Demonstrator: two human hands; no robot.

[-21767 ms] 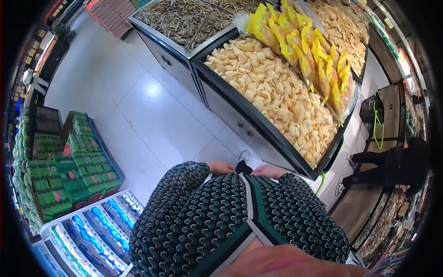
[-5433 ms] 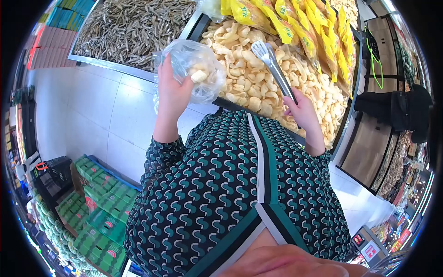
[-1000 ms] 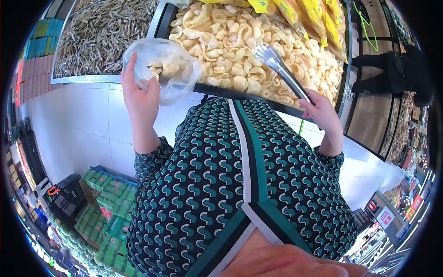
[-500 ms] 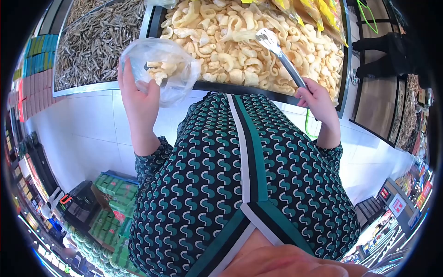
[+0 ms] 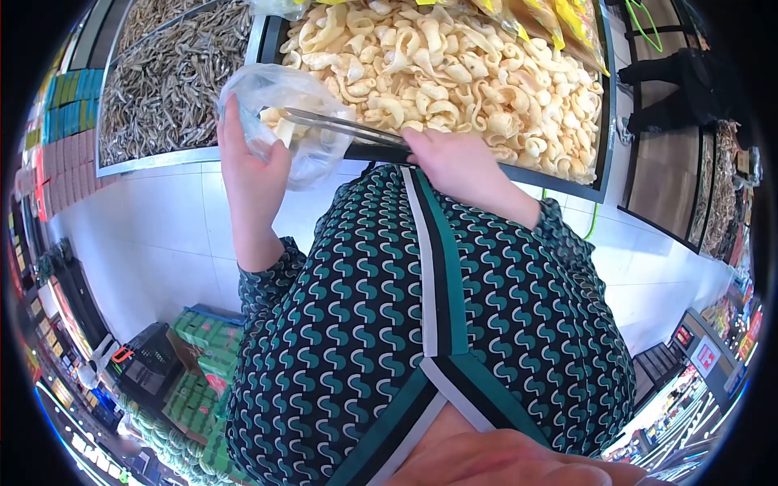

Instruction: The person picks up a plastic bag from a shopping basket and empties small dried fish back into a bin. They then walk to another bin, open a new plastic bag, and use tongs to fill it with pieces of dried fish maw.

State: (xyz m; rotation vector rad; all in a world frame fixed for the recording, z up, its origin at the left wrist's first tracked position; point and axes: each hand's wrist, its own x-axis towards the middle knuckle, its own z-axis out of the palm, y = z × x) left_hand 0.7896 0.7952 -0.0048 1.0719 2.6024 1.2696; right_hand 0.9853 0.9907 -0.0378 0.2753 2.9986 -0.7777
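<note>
My left hand (image 5: 253,166) grips a clear plastic bag (image 5: 320,154) by its near left side, thumb and fingers wrapped at the rim. Inside the bag lie several pale, puffed curled pieces, partly blurred by the film. My right hand (image 5: 454,158) is closed round the handle end of metal tongs (image 5: 348,127). The tongs point left, and their tips reach into the bag's mouth. Beyond both hands spreads a bin of cream-coloured curled puffed snacks (image 5: 454,89), its dark front edge just under the tongs.
Left of the snack bin is a bin of small dried fish (image 5: 182,89). Yellow packets (image 5: 551,24) lie at the snack bin's far right. A person's dark-clothed legs (image 5: 673,93) stand at the right. Green boxes (image 5: 198,340) are stacked at lower left.
My right hand has swung left with the tongs, from over the snacks to the bag, and their tips are now in its mouth. My left hand has shifted slightly right with the bag.
</note>
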